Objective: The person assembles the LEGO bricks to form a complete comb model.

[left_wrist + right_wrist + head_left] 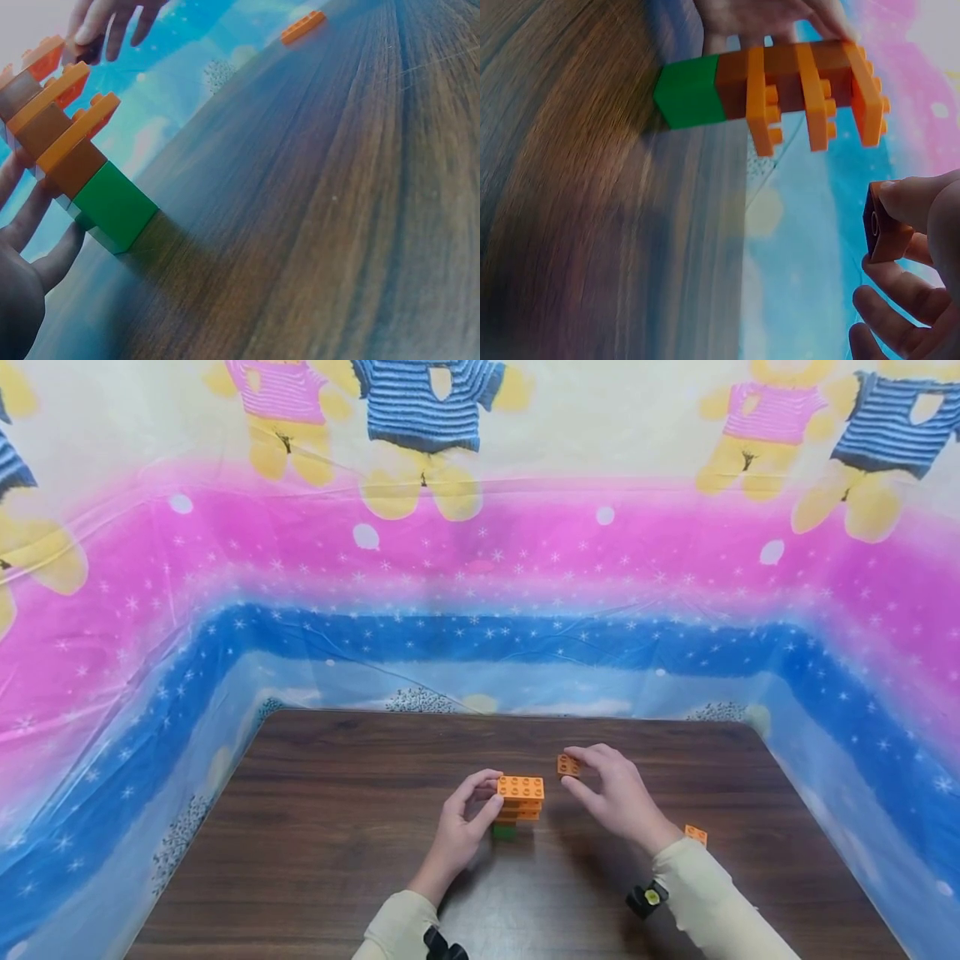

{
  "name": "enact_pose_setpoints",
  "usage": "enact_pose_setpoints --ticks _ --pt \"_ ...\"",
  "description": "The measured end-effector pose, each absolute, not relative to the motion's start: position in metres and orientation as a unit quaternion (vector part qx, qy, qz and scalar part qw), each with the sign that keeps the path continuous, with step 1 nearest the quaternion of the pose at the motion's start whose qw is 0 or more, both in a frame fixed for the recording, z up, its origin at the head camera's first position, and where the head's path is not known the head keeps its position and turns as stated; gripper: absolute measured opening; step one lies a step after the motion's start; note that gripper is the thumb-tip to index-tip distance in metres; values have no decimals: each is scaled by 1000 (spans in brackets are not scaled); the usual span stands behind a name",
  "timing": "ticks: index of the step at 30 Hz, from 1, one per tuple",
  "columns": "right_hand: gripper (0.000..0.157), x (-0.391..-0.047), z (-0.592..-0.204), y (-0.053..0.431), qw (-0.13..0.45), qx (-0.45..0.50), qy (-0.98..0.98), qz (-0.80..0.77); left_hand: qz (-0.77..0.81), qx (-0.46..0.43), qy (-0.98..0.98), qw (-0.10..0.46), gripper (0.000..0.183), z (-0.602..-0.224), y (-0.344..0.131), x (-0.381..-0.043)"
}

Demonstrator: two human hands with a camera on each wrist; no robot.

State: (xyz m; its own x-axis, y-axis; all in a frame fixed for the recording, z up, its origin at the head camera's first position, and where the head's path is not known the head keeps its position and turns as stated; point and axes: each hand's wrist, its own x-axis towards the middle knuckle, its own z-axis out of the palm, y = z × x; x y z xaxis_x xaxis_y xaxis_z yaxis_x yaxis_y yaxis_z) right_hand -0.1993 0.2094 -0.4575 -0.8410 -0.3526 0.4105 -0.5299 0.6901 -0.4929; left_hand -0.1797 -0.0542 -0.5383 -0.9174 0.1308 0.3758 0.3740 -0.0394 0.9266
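Note:
A tower of toy building bricks (pixel 521 789) stands upright on the table, with a green brick (pixel 116 206) at its base. Above the green brick, square darker orange-brown bricks alternate with longer, thin orange bricks (pixel 817 112) that jut out to one side. My left hand (pixel 463 828) holds the tower near its top, thumb on the near side and fingers on the far side. To the right of the tower and apart from it, my right hand (pixel 618 793) pinches a small orange brick (pixel 567 766) between thumb and fingers. In the right wrist view this brick (pixel 885 225) shows its hollow underside.
One loose orange brick (pixel 696 835) lies on the dark wooden table (pixel 315 843), close by the right forearm. A patterned cloth (pixel 480 568) with bears and snowflakes hangs around the table's back and sides.

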Motion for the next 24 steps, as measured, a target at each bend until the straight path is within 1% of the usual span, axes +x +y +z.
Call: enact_pose_setpoints --ticks 5,11,24 --pt "45 -197 -451 200 152 245 -907 307 -697 -180 -688 86 36 -538 -54 -180" --pt "42 -194 -445 188 152 251 -903 315 -699 -181 -686 90 33 -538 -54 -181" --pt "39 -190 -446 163 148 280 -888 332 -701 -186 -681 95 34 -538 -52 -180"
